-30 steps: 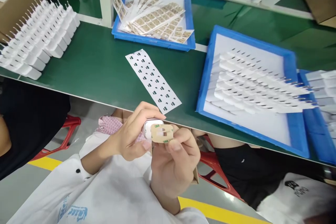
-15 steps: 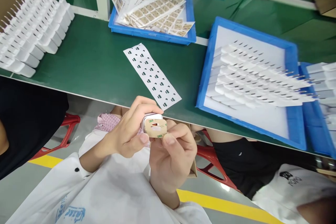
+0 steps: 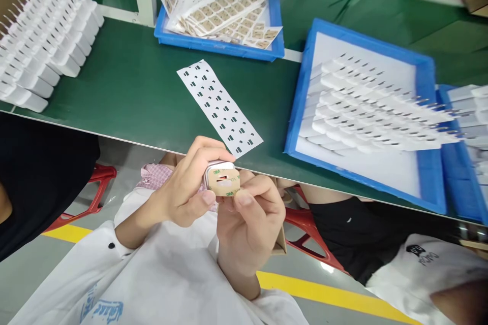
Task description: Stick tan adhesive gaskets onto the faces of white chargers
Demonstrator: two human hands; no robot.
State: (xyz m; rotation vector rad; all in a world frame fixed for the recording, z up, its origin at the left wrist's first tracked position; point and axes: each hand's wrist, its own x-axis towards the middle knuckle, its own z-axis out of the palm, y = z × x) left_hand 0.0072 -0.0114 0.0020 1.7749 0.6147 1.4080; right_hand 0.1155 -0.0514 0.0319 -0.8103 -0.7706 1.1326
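Your left hand's (image 3: 185,188) fingers grip the white housing (image 3: 223,165); your right hand's (image 3: 254,210) pinch the tan pad (image 3: 221,189) overlapping it, beside the counter (image 3: 125,96). The pad looks light, bendy, probably sticky: hold its rim.

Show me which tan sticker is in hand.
The single tan sticker pinched by the right hand, over the white device in the left hand. The other visible ones are on sheets in the blue tray beyond the patterned white sheet.
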